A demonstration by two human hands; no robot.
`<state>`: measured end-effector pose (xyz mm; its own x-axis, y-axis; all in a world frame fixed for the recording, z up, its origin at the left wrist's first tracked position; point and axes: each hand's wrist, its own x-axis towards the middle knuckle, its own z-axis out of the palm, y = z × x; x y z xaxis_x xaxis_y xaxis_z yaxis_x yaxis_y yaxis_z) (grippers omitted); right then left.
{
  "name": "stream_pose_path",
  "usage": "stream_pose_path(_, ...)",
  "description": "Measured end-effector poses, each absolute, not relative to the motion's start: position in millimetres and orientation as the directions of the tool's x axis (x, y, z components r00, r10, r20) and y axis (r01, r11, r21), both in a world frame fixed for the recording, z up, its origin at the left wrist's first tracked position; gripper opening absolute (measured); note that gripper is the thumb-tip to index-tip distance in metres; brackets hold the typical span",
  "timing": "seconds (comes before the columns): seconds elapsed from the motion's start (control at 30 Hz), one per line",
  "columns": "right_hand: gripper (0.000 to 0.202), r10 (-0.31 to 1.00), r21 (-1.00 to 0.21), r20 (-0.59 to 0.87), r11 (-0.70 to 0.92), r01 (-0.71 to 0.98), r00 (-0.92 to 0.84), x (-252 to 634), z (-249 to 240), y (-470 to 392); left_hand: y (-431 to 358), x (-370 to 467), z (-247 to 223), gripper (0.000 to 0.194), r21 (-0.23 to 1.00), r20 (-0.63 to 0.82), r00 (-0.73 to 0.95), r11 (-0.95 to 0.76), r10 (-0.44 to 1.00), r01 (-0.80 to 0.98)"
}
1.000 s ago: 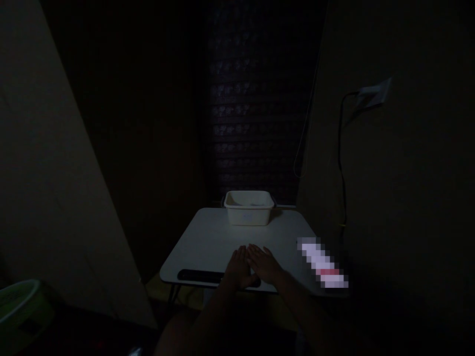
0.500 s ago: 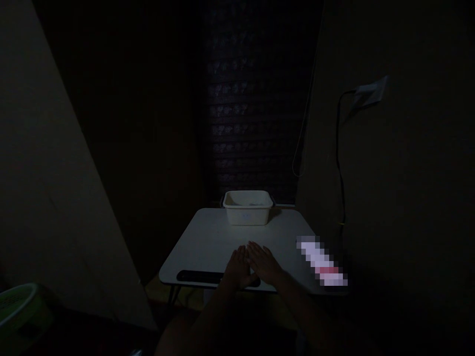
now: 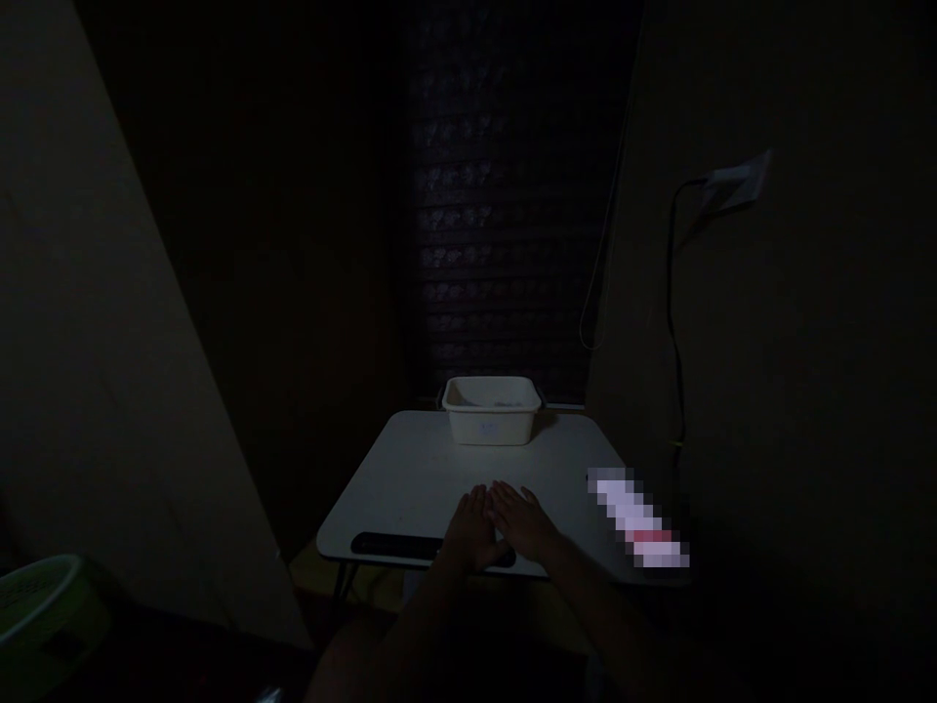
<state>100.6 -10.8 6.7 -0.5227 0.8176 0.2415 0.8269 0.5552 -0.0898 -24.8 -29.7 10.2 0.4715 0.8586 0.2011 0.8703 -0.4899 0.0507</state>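
Observation:
My left hand [image 3: 471,532] and my right hand [image 3: 522,519] are side by side over the near half of a small white table [image 3: 395,469]. Their fingers are stretched out flat, pointing forward, and the fingertips of the two hands meet or overlap slightly. Neither hand holds anything. Below my left hand a dark slot [image 3: 395,545] runs along the table's near edge, partly hidden by the hand and forearm. A white plastic basin [image 3: 492,427] stands at the far edge of the table, with pale contents I cannot make out.
A bright pixelated patch [image 3: 636,517] covers something at the table's right edge. To the right, a black cable [image 3: 672,283] hangs from a wall socket [image 3: 739,186]. A green basket [image 3: 51,605] is at the lower left. Dark blinds [image 3: 468,254] hang behind the table; the room is dim.
The view has shifted very slightly, so everything appears a little further right. My hands keep the same flat pose.

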Motion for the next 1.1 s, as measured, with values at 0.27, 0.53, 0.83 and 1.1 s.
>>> stream_pose_path(0.27,0.049,0.847,-0.2,0.236,0.523,0.829,-0.477,102.5,10.4,-9.1,-32.5,-26.2,17.6,0.071,0.142,0.191,0.474,-0.502,0.86,0.853)
stream_pose_path(0.53,0.059,0.832,-0.282,0.218,0.554,0.783,-0.51,113.2,14.8,-9.7,-24.9,-33.4,13.5,0.071,0.274,0.218,0.43,-0.478,0.876,0.834)
stream_pose_path(0.83,0.051,0.778,-0.1,0.297,0.602,0.792,-0.553,119.3,33.9,-22.4,-27.0,-33.4,15.2,0.063,0.32,0.22,0.379,-0.434,0.899,0.843)
stream_pose_path(1.1,0.036,0.761,-0.055,0.325,0.607,0.793,-0.561,113.5,40.4,-26.0,-25.2,-31.6,13.3,0.055,0.321,0.273,0.38,-0.456,0.884,0.83)
